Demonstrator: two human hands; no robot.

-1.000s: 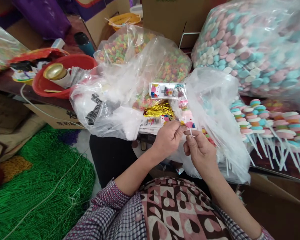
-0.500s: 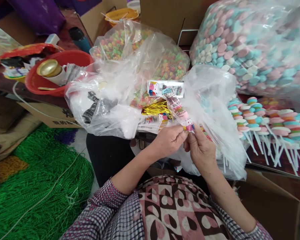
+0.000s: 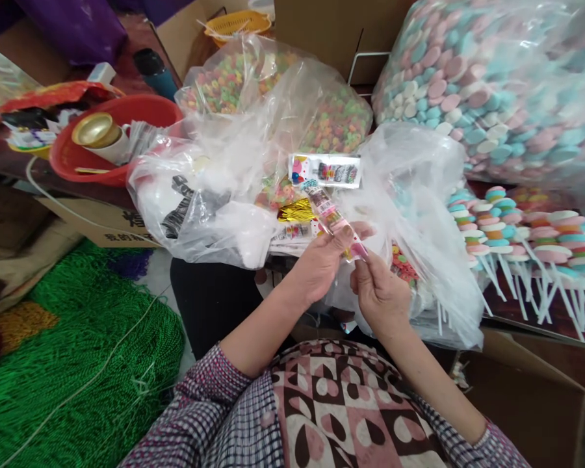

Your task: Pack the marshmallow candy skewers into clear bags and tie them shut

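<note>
Our left hand (image 3: 322, 263) pinches a wrapped lollipop (image 3: 332, 218) at its lower end, thumb and fingers closed on the printed sleeve, while our right hand (image 3: 377, 292) meets it from below — its fingertips closed on the neck of the wrapper, just under the candy. The lollipop slants up and to the left from our hands, its top lying over a bundle of gold ties (image 3: 296, 210) and just below a flat printed card (image 3: 325, 170).

Both rest on a crumpled clear bag (image 3: 409, 175) that spreads across the middle of the bench. Behind it sit two bags of small multicoloured sweets (image 3: 338, 120), and to the right a large sack of pink, blue and white discs (image 3: 492, 84) fills the corner. Finished lollipops (image 3: 521, 237) on white sticks lie in a row to the right of our hands, well apart from them.

At far left, a red basin (image 3: 75, 162) holds a gold-lidded jar (image 3: 95, 130); a heap of green beads (image 3: 78, 364) covers the floor below. Our sleeves are checked — a patterned apron (image 3: 351, 409) shows beneath the forearms.
</note>
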